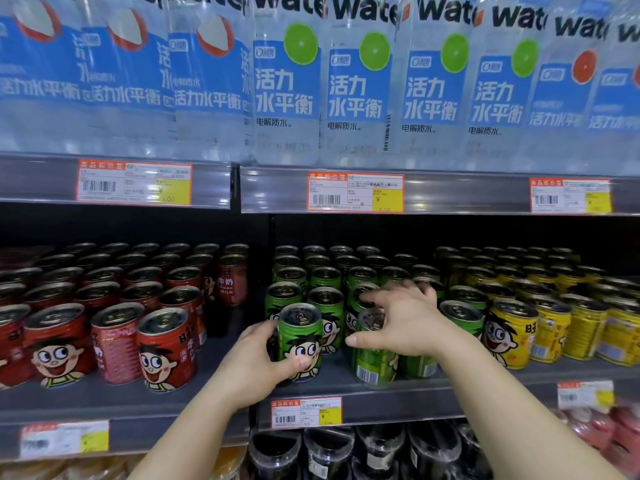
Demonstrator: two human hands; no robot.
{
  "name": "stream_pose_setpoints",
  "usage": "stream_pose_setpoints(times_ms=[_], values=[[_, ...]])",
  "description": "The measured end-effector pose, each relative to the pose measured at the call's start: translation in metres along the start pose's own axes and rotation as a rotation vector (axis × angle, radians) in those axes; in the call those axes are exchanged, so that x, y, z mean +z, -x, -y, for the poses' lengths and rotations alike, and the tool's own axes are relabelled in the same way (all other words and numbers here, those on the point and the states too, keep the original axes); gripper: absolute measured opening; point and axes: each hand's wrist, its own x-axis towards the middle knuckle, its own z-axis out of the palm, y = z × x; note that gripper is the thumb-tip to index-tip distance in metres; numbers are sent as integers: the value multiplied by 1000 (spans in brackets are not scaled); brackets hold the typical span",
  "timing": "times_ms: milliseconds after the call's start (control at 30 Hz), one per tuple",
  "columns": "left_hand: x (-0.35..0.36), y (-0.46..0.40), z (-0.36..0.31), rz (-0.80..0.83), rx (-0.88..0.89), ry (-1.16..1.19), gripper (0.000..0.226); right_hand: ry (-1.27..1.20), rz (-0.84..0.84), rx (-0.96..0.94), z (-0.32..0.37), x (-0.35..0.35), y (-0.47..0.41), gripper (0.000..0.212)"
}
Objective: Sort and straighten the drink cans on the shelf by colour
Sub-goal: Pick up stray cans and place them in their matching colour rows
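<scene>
Green cartoon-face cans fill the middle of the grey shelf (pixel 346 386), red cans (pixel 166 351) stand to the left and yellow cans (pixel 509 334) to the right. My left hand (pixel 256 365) wraps a front green can (pixel 301 337) that stands upright with its face forward. My right hand (pixel 405 323) grips the top rim of a second green can (pixel 372 358), whose barcode side faces out. Its fingers spread over the cans behind.
Large water bottles (pixel 287 91) line the shelf above, with price tags (pixel 356 192) on its rail. A gap of bare shelf separates the red and green groups. Dark bottles (pixel 329 452) stand on the shelf below.
</scene>
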Motion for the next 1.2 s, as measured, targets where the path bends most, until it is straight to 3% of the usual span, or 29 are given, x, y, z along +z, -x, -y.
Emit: stream_pose_setpoints(times_ms=[267, 433, 600, 700, 767, 900, 1067, 1200], values=[[-3, -1, 4, 14, -51, 23, 82, -72, 30, -20, -15, -7, 4, 69], [-1, 1, 0, 6, -28, -38, 81, 6, 0, -17, -8, -3, 3, 83], [0, 13, -5, -62, -34, -100, 98, -48, -167, -78, -17, -1, 30, 98], [5, 22, -8, -234, -4, -79, 96, -273, -433, -2, -21, 18, 62, 70], [9, 24, -9, -293, -3, -41, 92, -371, -489, 130, -19, 40, 80, 57], [14, 16, -15, -226, -56, -76, 90, -203, -282, 281, -8, 81, 83, 63], [5, 11, -12, -148, -99, -33, 73, -264, -361, 223, 14, 96, 72, 65], [-2, 12, -6, -90, -119, 21, 79, -346, -403, 141, 22, 109, 67, 71]])
